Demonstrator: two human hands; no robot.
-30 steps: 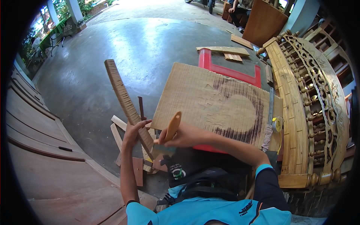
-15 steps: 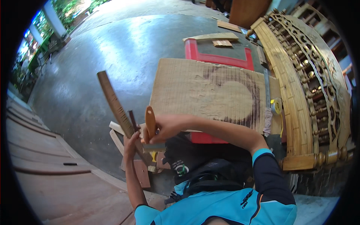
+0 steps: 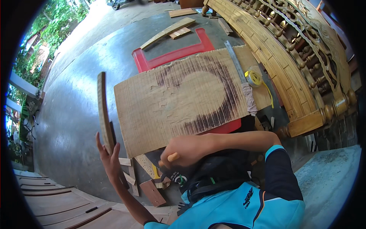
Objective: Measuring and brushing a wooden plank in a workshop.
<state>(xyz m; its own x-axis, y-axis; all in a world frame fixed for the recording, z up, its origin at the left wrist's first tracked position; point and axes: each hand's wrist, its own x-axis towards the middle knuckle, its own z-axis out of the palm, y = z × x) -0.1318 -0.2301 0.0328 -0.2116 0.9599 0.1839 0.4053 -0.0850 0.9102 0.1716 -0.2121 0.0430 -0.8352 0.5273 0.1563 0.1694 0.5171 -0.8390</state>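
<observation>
My left hand (image 3: 109, 162) is at the lower left, its thumb and a finger stretched out on either side of a long, slightly curved wooden strip (image 3: 102, 103) that stands up from it. A narrower dark strip (image 3: 112, 131) shows along the right edge of that wood. My right hand (image 3: 185, 150) is a closed fist in front of my body, near the cardboard's near edge. It holds a paintbrush by its orange handle (image 3: 173, 157); the bristles are hidden or blurred. Between the hands and the bench lies a sheet of cardboard (image 3: 152, 110) with a dark stain.
Under the cardboard is a red plastic stool (image 3: 171, 57). A metal ruler (image 3: 235, 61) and a yellow tape measure (image 3: 253, 78) lie at its right. A carved wooden bench (image 3: 267, 57) stands right. Wood offcuts (image 3: 152, 192) lie near my left forearm, others beyond the stool.
My right hand has drawn away from the strip toward my body with the paintbrush. The left hand's fingers have spread, and the strip stands more upright. The view has turned.
</observation>
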